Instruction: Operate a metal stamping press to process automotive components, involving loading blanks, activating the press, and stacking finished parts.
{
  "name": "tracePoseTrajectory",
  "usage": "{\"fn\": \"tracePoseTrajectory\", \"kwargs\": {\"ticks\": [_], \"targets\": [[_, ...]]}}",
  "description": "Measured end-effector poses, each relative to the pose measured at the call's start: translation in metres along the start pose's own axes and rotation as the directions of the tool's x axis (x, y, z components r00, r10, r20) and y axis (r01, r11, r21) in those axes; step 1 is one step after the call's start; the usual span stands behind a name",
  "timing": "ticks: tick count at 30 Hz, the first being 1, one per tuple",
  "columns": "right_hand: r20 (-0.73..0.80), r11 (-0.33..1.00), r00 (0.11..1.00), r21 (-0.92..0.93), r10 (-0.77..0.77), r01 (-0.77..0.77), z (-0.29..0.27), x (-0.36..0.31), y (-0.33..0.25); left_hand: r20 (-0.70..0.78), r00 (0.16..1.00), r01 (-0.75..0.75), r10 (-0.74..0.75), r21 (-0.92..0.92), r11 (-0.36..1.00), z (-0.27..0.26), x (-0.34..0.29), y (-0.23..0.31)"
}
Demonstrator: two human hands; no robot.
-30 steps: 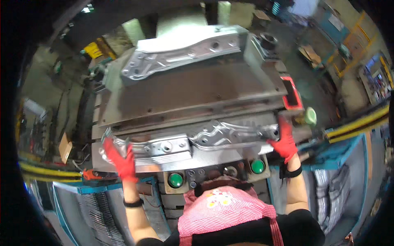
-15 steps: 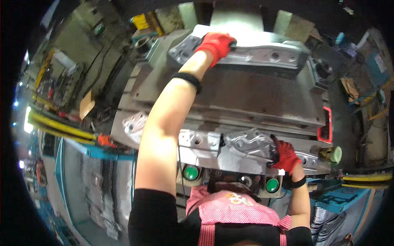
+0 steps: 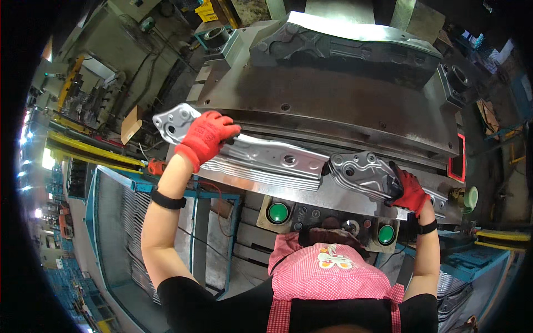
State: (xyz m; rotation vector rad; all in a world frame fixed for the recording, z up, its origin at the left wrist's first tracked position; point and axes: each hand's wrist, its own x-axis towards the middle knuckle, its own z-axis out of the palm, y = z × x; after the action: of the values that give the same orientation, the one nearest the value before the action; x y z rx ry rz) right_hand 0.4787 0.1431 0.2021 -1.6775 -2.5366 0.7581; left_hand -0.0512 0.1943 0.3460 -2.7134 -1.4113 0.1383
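Observation:
My left hand (image 3: 208, 139), in a red glove, is closed around the upper edge of a long silver stamped metal panel (image 3: 266, 151). That panel lies over a stack of similar panels (image 3: 261, 171), whose layered edges show along the near side. To the right sits another stamped metal panel (image 3: 361, 171) with round holes. My right hand (image 3: 411, 191), also red-gloved, grips its right end, the dark fingertips bent over it. The fingers of both hands are partly hidden.
Beyond my hands lies a large metal die (image 3: 333, 89) with a dark shaped form (image 3: 316, 44) at its back. Two green push buttons (image 3: 278, 212) (image 3: 386, 234) face me at the near edge. Blue racks (image 3: 105, 205) stand left and right; a red frame (image 3: 458, 158) is at the right.
My left hand has come back from the form at the far side to the panel at the near left. My right hand stays at the right panel's end. The view has shifted.

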Motion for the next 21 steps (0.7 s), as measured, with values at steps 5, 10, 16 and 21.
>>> {"fn": "tracePoseTrajectory", "kwargs": {"ticks": [5,10,16,21], "targets": [[-0.079,1.0,0.997,0.025,-0.009,0.011,0.004,-0.005,0.004,-0.056,0.993,0.095,-0.1,-0.08,0.992,0.077,-0.01,-0.016],[-0.258,0.999,0.966,-0.023,0.018,-0.025,-0.015,-0.033,-0.015,-0.105,0.977,0.166,-0.185,-0.163,0.972,0.12,-0.009,-0.013],[-0.584,0.98,0.809,-0.19,-0.067,-0.055,-0.106,0.018,-0.098,-0.162,0.883,0.352,-0.441,-0.393,0.849,0.128,-0.032,0.002],[-0.669,0.841,0.667,-0.528,-0.326,-0.119,-0.153,0.148,-0.132,-0.354,0.593,0.515,-0.723,-0.524,0.678,0.133,-0.034,0.056]]}}
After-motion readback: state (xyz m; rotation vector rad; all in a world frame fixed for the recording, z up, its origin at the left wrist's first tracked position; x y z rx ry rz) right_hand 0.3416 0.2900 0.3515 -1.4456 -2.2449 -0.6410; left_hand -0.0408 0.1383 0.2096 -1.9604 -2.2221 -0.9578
